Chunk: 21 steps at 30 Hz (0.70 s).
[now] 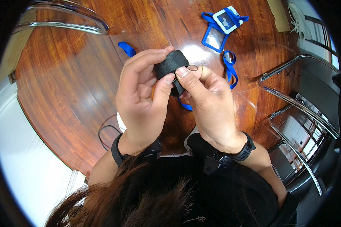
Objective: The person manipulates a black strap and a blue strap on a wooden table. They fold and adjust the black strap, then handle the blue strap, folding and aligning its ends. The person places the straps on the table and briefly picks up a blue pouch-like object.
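Both hands meet in the middle of the head view on a wide black fabric band [172, 63], curled into a loop. My left hand [142, 90] curves around its left side, fingertips on top and thumb at its lower edge. Close beside that thumb, my right hand [213, 99] pinches the band's edge between thumb and bent fingers. A small thin dark loop [193, 68] sticks out by the right fingers. Part of the band hangs below the thumbs, and what lies inside the curl is hidden.
On the brown wooden floor [72, 87] lie badge holders [216, 39] with blue lanyards [231, 72]. Another blue strap piece [127, 49] lies beyond my left hand. Metal-framed chairs [299, 98] stand at the right, and a chrome tube frame [72, 19] at the far left. A thin cable [102, 132] lies near my left wrist.
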{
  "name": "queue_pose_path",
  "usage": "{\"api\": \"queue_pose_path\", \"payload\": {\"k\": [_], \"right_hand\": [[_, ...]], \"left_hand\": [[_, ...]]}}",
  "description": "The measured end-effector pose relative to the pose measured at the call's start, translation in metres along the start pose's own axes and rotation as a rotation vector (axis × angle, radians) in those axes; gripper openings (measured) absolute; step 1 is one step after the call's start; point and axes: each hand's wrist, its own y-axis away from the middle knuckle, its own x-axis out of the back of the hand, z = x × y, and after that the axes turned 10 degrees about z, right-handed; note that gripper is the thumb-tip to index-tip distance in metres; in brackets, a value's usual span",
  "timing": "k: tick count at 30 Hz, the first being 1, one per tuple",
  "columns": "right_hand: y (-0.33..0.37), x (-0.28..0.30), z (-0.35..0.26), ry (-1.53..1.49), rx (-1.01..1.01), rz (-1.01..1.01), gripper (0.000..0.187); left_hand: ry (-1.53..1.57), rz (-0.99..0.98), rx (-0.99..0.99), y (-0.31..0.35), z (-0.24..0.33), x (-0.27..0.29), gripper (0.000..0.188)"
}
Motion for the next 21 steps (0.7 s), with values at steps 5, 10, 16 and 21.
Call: {"api": "queue_pose_path", "payload": {"k": [5,10,16,21], "right_hand": [[0.002,0.001,-0.001,-0.084,-0.003,0.005,0.017],[0.005,-0.001,-0.001,-0.120,-0.004,-0.021,0.016],[0.007,-0.004,0.002,-0.190,0.068,-0.059,0.013],[0.005,-0.001,0.005,-0.192,0.096,-0.077,0.009]], "left_hand": [[-0.025,0.000,-0.040,0.001,0.000,-0.004,0.033],[-0.024,0.012,-0.036,0.002,0.005,-0.004,0.031],[-0.005,-0.001,0.012,0.001,0.011,-0.004,0.029],[0.033,0.014,0.040,0.002,0.011,-0.007,0.029]]}}
